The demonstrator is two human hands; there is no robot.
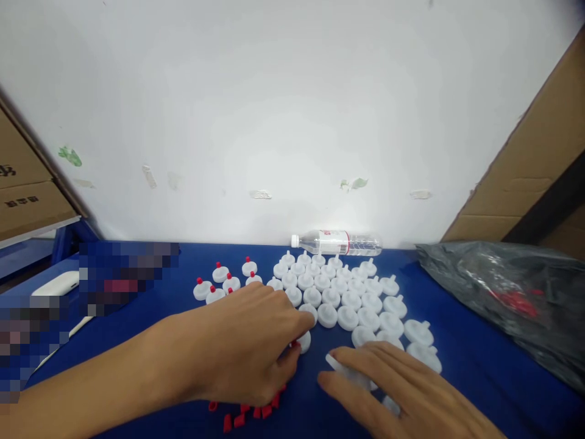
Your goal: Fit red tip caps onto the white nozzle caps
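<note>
My left hand [251, 341] is closed in a pinch around a small red cap [294, 344]. Just beyond those fingertips lies a white round disc with a spout [304, 342], partly covered by the hand. My right hand [379, 384] bends its thumb and fingers around another white spouted disc [354, 373], whose spout points toward the left hand. Many such white discs [351, 300] stand spout-up in a cluster beyond both hands. Loose red caps [240, 420] are scattered below my left hand. Several discs wearing red caps [220, 273] stand at the left.
A clear plastic bottle [338, 242] lies on its side against the white wall [292, 122]. To the right, a dark plastic bag [498, 292] holds red pieces. Cardboard boxes [31, 177] flank both sides of the blue table [150, 286]. A white device [55, 282] rests at left.
</note>
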